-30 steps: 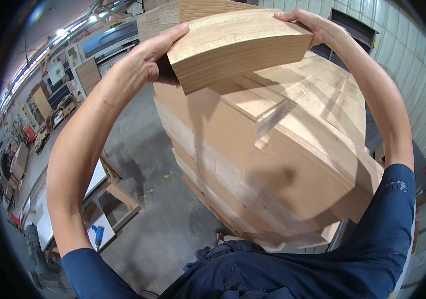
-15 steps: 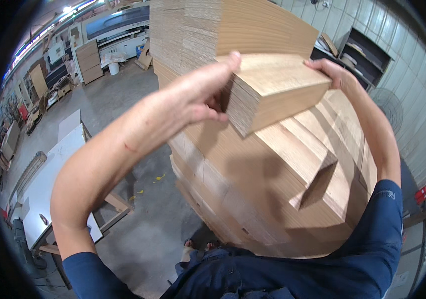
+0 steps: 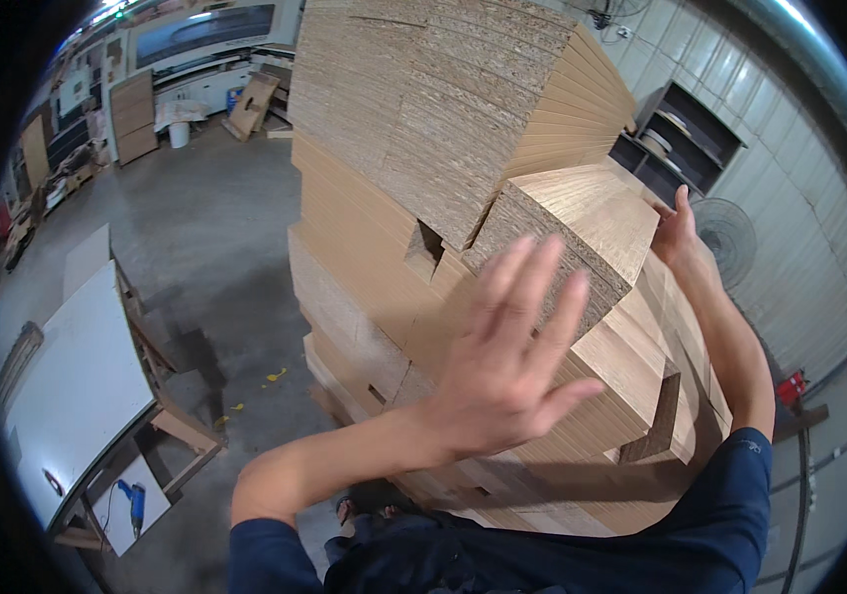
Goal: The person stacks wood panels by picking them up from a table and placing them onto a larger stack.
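A short stack of wood-grain chipboard panels (image 3: 587, 213) rests on the larger pile of boards (image 3: 364, 198), against the tall block at its back. Before the rough chipboard end of this stack is my left hand (image 3: 512, 356), open with fingers spread and slightly blurred. Whether its fingertips touch the panel edges I cannot tell. At the stack's far right end my right hand (image 3: 679, 233) is open, thumb raised, its fingers against the boards and partly hidden. An angled panel piece (image 3: 656, 426) juts out at the pile's lower right.
A white-topped table (image 3: 87, 376) stands to the left on the grey floor, with a blue power tool (image 3: 134, 505) on a lower white board. Beyond the pile are a dark shelf (image 3: 686, 139) and a fan (image 3: 722, 243). Machinery (image 3: 205, 45) lines the far left.
The panel stack, held between both hands before, now sits against the tall block. My left hand has let go and swung down and right, fingers spread. The view has shifted.
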Motion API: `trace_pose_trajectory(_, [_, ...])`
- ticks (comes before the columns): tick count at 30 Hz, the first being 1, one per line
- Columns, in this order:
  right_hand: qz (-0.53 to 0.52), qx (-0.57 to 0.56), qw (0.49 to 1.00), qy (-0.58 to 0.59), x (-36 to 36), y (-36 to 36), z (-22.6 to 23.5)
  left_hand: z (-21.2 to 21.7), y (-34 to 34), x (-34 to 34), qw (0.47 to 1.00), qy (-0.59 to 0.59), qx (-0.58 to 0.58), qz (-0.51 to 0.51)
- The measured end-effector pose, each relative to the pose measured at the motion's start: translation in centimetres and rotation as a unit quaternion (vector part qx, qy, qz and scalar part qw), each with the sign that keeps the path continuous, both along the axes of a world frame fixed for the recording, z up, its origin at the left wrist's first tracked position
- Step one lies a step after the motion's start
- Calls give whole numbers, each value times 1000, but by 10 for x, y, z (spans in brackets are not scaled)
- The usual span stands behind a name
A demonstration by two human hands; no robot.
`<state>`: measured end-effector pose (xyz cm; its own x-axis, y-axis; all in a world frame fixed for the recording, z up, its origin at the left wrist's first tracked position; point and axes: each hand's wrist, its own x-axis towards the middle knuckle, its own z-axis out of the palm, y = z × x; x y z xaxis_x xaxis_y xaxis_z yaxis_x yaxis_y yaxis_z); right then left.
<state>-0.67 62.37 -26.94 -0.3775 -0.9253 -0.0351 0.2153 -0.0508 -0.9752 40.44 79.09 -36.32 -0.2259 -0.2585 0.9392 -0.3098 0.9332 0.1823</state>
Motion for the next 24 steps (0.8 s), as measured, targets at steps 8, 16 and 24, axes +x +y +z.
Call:
trace_pose_trajectory(8, [80, -27, 996, -12, 72, 35, -31, 10, -39, -62, 997, 40, -56, -30])
trace_pose_trajectory(16, [86, -27, 996, 19, 89, 37, -27, 7, -46, -69, 997, 41, -67, 13])
trace_pose_trajectory(24, [88, -33, 995, 24, 93, 26, -28, 6, -53, -68, 997, 34, -62, 36])
